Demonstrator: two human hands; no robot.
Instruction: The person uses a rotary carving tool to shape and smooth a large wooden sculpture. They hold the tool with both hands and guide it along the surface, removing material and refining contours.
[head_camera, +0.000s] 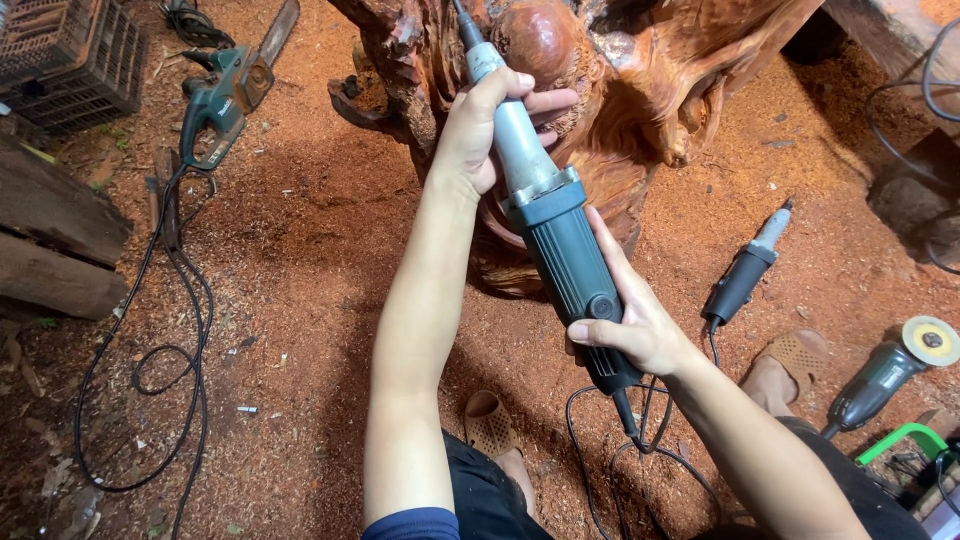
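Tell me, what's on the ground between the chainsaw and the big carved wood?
Only reddish sawdust lies between the chainsaw and the carved wood, as the head view shows.

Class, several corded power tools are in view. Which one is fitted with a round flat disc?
The dark grey angle grinder at far right; its disc faces up. The other tools have none.

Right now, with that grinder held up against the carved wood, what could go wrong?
The left hand grips the die grinder close to its spinning front end, so a slip might bring the fingers to the bit. Its cord loops by the sandalled foot and could snag. Sawdust covers the floor, so footing might give while the right hand steadies the tool against the wood carving.
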